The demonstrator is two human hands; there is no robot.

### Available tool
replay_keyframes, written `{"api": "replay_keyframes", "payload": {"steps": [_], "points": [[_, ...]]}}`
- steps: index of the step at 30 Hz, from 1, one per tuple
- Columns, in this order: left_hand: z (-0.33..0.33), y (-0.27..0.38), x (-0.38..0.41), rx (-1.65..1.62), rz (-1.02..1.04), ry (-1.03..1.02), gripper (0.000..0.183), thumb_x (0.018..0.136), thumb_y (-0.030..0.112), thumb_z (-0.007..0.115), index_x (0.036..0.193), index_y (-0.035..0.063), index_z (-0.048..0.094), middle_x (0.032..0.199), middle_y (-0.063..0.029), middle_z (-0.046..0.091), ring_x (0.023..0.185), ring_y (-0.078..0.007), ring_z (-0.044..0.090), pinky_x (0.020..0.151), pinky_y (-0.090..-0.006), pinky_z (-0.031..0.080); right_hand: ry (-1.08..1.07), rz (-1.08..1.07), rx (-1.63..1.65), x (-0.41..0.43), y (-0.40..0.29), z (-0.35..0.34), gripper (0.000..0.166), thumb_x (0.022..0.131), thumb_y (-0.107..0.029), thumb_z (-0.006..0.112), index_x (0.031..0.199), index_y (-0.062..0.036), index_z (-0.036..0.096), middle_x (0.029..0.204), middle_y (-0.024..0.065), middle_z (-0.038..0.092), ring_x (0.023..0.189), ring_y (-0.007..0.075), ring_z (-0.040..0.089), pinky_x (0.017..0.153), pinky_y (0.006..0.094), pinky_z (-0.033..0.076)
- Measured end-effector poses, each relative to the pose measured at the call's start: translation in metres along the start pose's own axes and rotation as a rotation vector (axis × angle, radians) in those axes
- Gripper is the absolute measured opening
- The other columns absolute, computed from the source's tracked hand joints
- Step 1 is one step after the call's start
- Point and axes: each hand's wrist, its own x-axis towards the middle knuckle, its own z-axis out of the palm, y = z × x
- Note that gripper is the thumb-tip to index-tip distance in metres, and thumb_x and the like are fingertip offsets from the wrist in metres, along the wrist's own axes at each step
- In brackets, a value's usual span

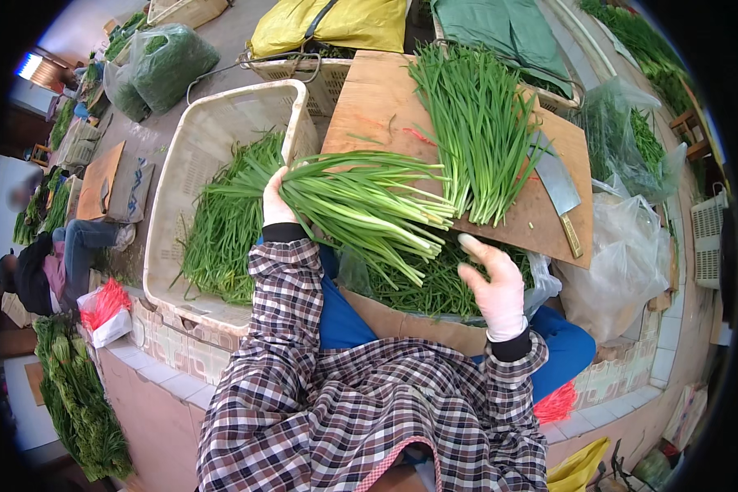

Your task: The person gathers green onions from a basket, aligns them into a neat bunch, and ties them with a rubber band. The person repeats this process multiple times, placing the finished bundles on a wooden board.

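Note:
My left hand [279, 200], in a pale glove, grips a bunch of Chinese chives [360, 200] near the leafy end. The pale stem ends point right, towards the wooden board. Gloved too, my right hand [495, 277] is empty, its thumb and fingers apart, just right of the stem tips. More chives [476, 129] lie in a sheaf on the wooden board [375, 92]. A cleaver [553, 175] rests on the board right of that sheaf, handle towards me. Below the held bunch, loose green trimmings [418, 286] fill a plastic-lined container at my lap.
A white plastic crate [160, 246] with loose chives [221, 227] stands at my left. Crates under a yellow cover [338, 27] and a green cover [498, 37] stand behind the board. Plastic bags [615, 258] sit at right. A seated person [55, 264] is at far left.

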Motion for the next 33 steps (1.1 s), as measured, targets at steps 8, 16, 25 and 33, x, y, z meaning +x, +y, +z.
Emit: {"api": "replay_keyframes", "payload": {"steps": [8, 16, 25, 33], "points": [[0.004, -0.001, 0.000, 0.022, 0.044, -0.005, 0.031, 0.090, 0.025, 0.050, 0.106, 0.0011, 0.062, 0.103, -0.0136, 0.066, 0.092, -0.0291, 0.064, 0.084, -0.0430, 0.053, 0.225, -0.106, 0.344, 0.036, -0.069, 0.029, 0.032, 0.075, -0.006, 0.075, 0.107, -0.0067, 0.071, 0.081, 0.0075, 0.067, 0.068, 0.0212, 0.062, 0.065, 0.0316, 0.050], [-0.010, 0.001, 0.007, -0.074, 0.109, -0.103, 0.028, 0.088, 0.028, 0.054, 0.103, 0.0052, 0.063, 0.102, -0.0122, 0.066, 0.092, -0.0287, 0.063, 0.086, -0.0460, 0.052, 0.350, -0.623, -0.184, 0.002, -0.092, 0.051, 0.048, 0.070, -0.010, 0.070, 0.117, -0.0037, 0.065, 0.058, -0.0001, 0.039, 0.052, 0.0178, 0.046, 0.050, 0.0307, 0.043], [-0.025, 0.014, 0.014, -0.207, 0.124, -0.304, 0.027, 0.089, 0.024, 0.057, 0.110, 0.0072, 0.061, 0.104, -0.0126, 0.066, 0.095, -0.0284, 0.063, 0.086, -0.0457, 0.052, 0.217, -0.446, 0.055, 0.000, -0.053, 0.060, 0.027, 0.072, -0.011, 0.076, 0.098, -0.0087, 0.069, 0.067, 0.0033, 0.061, 0.056, 0.0235, 0.057, 0.053, 0.0344, 0.045], [-0.006, 0.002, -0.002, -0.156, 0.143, -0.195, 0.023, 0.088, 0.026, 0.057, 0.100, 0.0062, 0.061, 0.086, -0.0083, 0.066, 0.080, -0.0258, 0.064, 0.077, -0.0429, 0.054, 0.069, -0.012, 0.380, -0.020, -0.035, 0.009, 0.009, 0.081, -0.007, 0.070, 0.089, -0.0044, 0.072, 0.078, 0.0054, 0.069, 0.066, 0.0157, 0.062, 0.061, 0.0298, 0.047]]}}
